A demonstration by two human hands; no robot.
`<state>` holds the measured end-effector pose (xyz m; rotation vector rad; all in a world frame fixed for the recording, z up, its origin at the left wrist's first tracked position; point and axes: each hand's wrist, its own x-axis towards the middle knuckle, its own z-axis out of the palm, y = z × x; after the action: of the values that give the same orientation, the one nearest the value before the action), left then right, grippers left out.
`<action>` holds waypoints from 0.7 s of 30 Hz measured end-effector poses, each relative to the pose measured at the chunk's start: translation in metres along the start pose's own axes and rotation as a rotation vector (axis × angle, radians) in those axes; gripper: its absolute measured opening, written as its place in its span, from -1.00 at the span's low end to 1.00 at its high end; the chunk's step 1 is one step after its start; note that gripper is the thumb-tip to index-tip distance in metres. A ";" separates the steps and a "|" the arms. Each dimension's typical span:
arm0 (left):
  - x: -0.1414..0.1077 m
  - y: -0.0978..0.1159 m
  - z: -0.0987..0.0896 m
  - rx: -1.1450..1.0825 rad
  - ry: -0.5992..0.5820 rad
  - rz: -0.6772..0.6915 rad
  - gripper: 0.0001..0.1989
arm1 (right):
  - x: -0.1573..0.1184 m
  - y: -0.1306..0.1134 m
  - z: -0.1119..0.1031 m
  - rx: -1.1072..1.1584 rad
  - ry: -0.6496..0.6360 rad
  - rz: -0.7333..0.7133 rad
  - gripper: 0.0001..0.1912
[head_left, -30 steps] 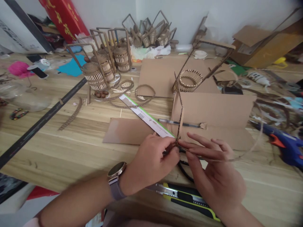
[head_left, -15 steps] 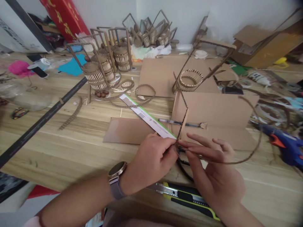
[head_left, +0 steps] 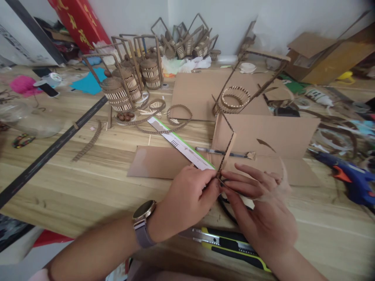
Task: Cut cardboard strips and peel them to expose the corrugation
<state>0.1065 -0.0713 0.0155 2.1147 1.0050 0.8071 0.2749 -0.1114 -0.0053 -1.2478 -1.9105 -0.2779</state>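
My left hand [head_left: 190, 195], with a watch [head_left: 144, 210] on its wrist, pinches a narrow brown corrugated cardboard strip [head_left: 226, 155] between thumb and forefinger. From that pinch the strip rises, bends sharply and leans toward the far side. My right hand [head_left: 263, 210] meets it at the same spot, thumb and forefinger closing on the strip while the other fingers stretch out. The strip's loose part [head_left: 266, 145] curves past my right hand, smeared by motion. Just where the fingertips meet is partly hidden. Below my hands lies a yellow-black utility knife [head_left: 231, 244].
A white ruler [head_left: 181, 144] and a pen [head_left: 219, 152] lie beyond my hands, near folded cardboard [head_left: 263, 128]. A small slatted basket with a tall handle [head_left: 236, 97] stands behind. Finished lidded baskets [head_left: 117, 93] are at left, a blue glue gun [head_left: 348, 175] at right.
The strip's loose part, a wide arc at right before, has swung and is now blurred. My right hand has shifted slightly left; my left hand stays nearly still.
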 end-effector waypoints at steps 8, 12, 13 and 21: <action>-0.002 -0.002 0.002 -0.010 0.008 0.038 -0.75 | -0.001 0.002 -0.003 0.073 -0.004 0.035 -0.88; -0.001 0.000 0.001 -0.030 -0.004 -0.007 -0.79 | -0.001 0.001 -0.004 0.066 0.003 0.020 -0.89; -0.001 0.000 0.001 -0.030 -0.004 -0.017 -0.79 | -0.001 0.001 -0.004 0.061 0.000 0.010 -0.90; -0.001 -0.001 0.002 0.012 0.032 -0.001 -0.75 | 0.002 -0.002 0.000 -0.002 0.006 -0.010 -0.93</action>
<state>0.1075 -0.0726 0.0134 2.1176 1.0300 0.8387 0.2730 -0.1111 -0.0034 -1.2371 -1.9123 -0.2887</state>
